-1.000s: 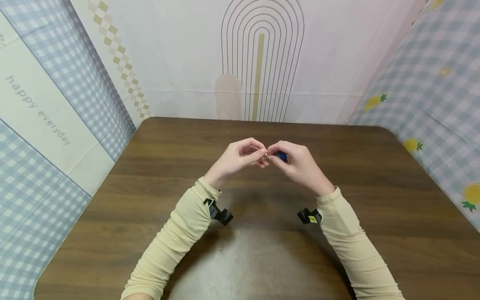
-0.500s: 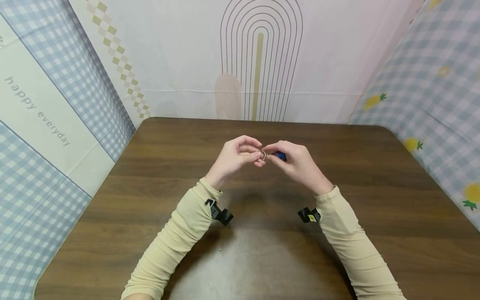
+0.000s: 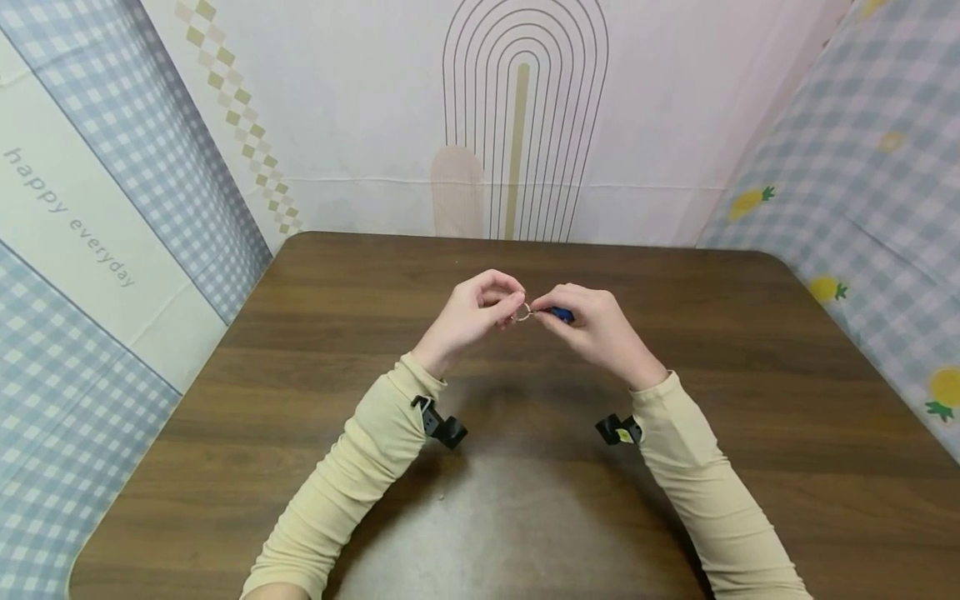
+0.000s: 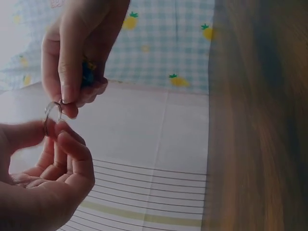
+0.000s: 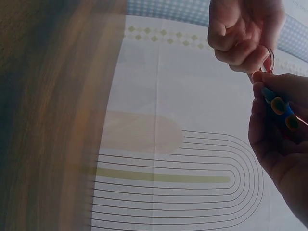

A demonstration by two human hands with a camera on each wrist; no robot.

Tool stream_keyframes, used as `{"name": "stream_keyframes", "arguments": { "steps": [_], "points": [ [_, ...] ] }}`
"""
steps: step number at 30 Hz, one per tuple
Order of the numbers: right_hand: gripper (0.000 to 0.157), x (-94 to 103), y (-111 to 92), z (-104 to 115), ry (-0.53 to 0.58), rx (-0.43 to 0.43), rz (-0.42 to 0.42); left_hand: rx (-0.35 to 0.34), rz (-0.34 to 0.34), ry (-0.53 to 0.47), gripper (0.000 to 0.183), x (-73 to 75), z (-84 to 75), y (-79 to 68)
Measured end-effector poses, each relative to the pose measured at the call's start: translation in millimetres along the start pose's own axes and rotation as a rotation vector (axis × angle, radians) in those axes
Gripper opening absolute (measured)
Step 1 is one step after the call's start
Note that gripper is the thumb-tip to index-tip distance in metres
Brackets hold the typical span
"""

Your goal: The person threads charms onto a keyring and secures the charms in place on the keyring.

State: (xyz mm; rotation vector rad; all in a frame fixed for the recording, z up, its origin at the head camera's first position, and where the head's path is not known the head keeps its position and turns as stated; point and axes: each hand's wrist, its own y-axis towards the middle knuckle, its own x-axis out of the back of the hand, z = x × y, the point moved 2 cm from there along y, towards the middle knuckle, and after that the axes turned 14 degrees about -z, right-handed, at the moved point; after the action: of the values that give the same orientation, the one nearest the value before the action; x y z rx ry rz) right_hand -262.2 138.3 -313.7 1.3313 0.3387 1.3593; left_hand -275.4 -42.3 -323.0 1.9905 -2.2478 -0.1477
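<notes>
Above the table, both hands meet over one keyring. Between left thumb and fingers, my left hand (image 3: 471, 317) pinches the thin metal ring (image 4: 46, 118), which stands out past the fingertips. My right hand (image 3: 600, 329) pinches the link end beside the ring. A small blue charm (image 5: 279, 108) with yellow-orange spots lies within the right hand's curled fingers and shows partly in the right wrist view. Its far end is hidden by the palm. Ring and charm appear joined at the right fingertips; the link itself is too small to make out.
Beneath the hands spreads a brown wooden table (image 3: 360, 292) with rounded far corners. A pale cloth (image 3: 360, 100) with printed arches hangs behind it, and checked cloths (image 3: 847, 192) hang at the sides. Black wrist cameras (image 3: 447, 432) sit on both sleeves.
The left fingers have shifted slightly left and changed their hold on the ring. More of the ring now shows between the hands. The right hand keeps its grip, nearly still.
</notes>
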Motion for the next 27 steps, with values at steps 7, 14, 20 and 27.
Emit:
{"name": "stream_keyframes", "arguments": {
  "steps": [7, 14, 20, 27],
  "points": [
    [0.014, 0.2, 1, -1, -0.006, -0.069, 0.023, 0.032, 0.002, -0.069, 0.028, -0.2, -1.5, -1.1],
    [0.016, -0.1, -1, -1, -0.022, -0.114, 0.047, 0.068, -0.069, -0.097, 0.021, -0.5, 3.0, 0.2],
    [0.015, -1.5, -3, -4, -0.026, -0.105, 0.081, 0.054, -0.062, -0.057, 0.020, -0.9, 6.1, 1.0],
    [0.013, -2.3, -4, -7, -0.049, -0.077, 0.093, 0.054, -0.022, -0.026, 0.022, -3.3, 9.0, 2.4]
  ]
}}
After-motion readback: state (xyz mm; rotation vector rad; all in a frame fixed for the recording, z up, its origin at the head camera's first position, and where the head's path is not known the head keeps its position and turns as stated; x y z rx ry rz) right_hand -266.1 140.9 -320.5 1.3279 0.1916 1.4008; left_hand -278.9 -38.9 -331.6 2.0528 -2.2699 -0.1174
